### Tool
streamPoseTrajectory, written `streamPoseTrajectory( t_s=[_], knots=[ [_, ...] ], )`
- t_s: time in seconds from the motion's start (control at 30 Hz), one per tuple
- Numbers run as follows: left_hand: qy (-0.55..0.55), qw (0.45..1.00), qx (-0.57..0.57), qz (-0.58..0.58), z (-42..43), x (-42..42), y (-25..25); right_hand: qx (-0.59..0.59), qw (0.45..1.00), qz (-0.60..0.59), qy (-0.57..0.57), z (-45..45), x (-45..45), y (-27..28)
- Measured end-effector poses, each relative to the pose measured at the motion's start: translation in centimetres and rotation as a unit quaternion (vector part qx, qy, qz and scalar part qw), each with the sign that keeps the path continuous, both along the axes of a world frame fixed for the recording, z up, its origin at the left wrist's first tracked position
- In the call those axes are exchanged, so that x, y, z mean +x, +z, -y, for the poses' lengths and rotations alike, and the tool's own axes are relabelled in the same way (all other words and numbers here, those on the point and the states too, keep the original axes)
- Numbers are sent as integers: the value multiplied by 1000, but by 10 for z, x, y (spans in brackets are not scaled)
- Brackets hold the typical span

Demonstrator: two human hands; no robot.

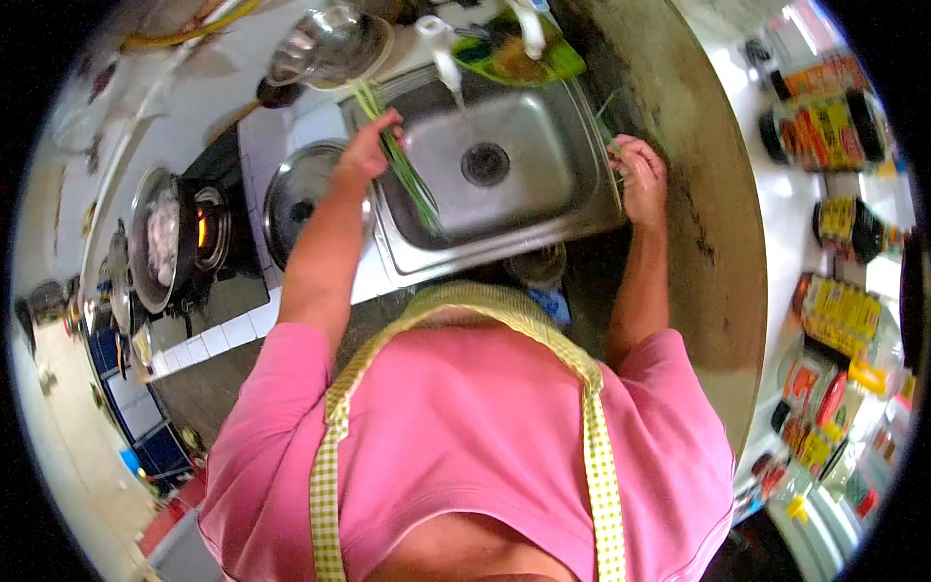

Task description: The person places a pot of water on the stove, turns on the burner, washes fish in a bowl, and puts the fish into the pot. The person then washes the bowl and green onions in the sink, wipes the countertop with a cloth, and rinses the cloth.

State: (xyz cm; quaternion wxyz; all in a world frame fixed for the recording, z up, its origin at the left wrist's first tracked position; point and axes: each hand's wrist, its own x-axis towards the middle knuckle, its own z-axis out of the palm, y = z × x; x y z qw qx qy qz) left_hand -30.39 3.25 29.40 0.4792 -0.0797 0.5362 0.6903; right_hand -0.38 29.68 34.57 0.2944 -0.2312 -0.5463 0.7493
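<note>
My left hand (367,147) is closed around a bunch of spring onions (415,186), held at the left side of the steel sink (543,126). The long green stalks slant down over the basin, and their paler ends point up toward the back. Beyond the sink's right rim, my right hand (640,177) has its fingers drawn together. Thin green bits (611,145) show at its fingertips, too small to make out fully. A white tap (438,47) stands behind the basin, with a thin stream of water below its spout.
On the left, a pan (160,238) of pale food sits beside an orange burner flame (202,229). A round lid (301,184) lies left of the sink. Behind are a metal bowl (335,47) and a green tray (567,66). Several jars (824,131) line the far right.
</note>
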Motion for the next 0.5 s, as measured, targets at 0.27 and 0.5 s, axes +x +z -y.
streamPoseTrajectory(
  t_s=[0.27,0.5],
  knots=[
    [37,998,36,23,-52,12,-10,174,875,360,274,33,116,-18],
    [9,1000,-16,21,-97,30,-14,236,792,488,281,79,100,-120]
  ],
)
